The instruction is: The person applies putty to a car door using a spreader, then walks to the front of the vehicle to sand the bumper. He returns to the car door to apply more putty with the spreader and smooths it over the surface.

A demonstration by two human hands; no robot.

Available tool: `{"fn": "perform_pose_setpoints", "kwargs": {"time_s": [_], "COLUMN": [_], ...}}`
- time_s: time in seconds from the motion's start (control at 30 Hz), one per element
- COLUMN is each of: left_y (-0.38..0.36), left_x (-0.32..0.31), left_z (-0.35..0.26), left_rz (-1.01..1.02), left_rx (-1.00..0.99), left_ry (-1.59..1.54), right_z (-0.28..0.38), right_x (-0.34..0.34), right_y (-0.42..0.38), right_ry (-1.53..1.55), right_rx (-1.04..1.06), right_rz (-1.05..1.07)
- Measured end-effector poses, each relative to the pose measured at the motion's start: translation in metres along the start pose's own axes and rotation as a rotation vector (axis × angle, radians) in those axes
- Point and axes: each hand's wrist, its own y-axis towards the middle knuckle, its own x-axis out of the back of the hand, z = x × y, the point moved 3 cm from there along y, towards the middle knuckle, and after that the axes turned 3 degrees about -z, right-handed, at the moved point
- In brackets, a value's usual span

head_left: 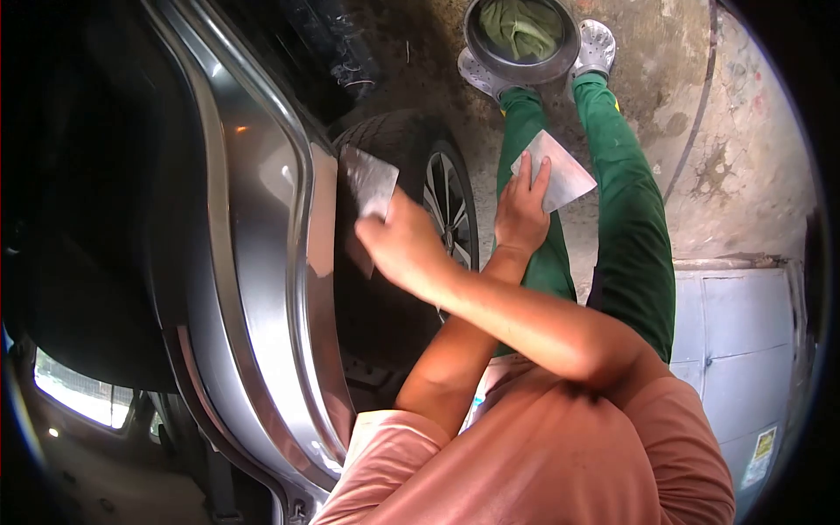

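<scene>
My arms are crossed. My right hand reaches over to the left and grips a thin grey square sheet, with the thumb on its near edge. That sheet is beside the pinkish-brown patch on the car's fender edge; whether they touch is unclear. My left hand passes beneath the right forearm and holds a pale square sheet above my thigh. Two fingers lie across its face and the thumb is hidden.
The silver-grey car body fills the left, with a tyre and spoked wheel beside my hands. A round metal basin with green cloth sits between my shoes. Pale blue panels stand at right.
</scene>
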Motion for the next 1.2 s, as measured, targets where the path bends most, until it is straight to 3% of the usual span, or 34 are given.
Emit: {"fn": "perform_pose_setpoints", "kwargs": {"time_s": [0.07,0.33,0.47,0.53,0.8,1.2], "left_y": [0.003,0.002,0.002,0.000,-0.001,-0.004], "left_x": [-0.001,-0.003,-0.004,-0.006,-0.006,-0.006], "left_z": [0.001,0.003,0.005,0.009,0.008,0.011], "left_rz": [0.022,0.020,0.086,0.120,0.230,0.156], "left_rx": [-0.004,-0.061,-0.059,-0.054,0.014,-0.017], "left_ry": [0.014,0.032,0.043,0.063,0.114,0.081], "right_z": [-0.008,-0.026,-0.033,-0.017,-0.002,-0.002], "right_x": [-0.010,-0.016,0.003,0.025,0.023,0.009], "right_y": [-0.013,0.041,0.047,0.042,0.033,0.027], "right_ry": [-0.013,-0.013,0.145,-0.015,-0.317,-0.495], "right_rx": [0.137,0.065,-0.030,-0.005,0.381,0.522], "right_rz": [-0.013,-0.010,-0.112,-0.182,-0.109,-0.066]}}
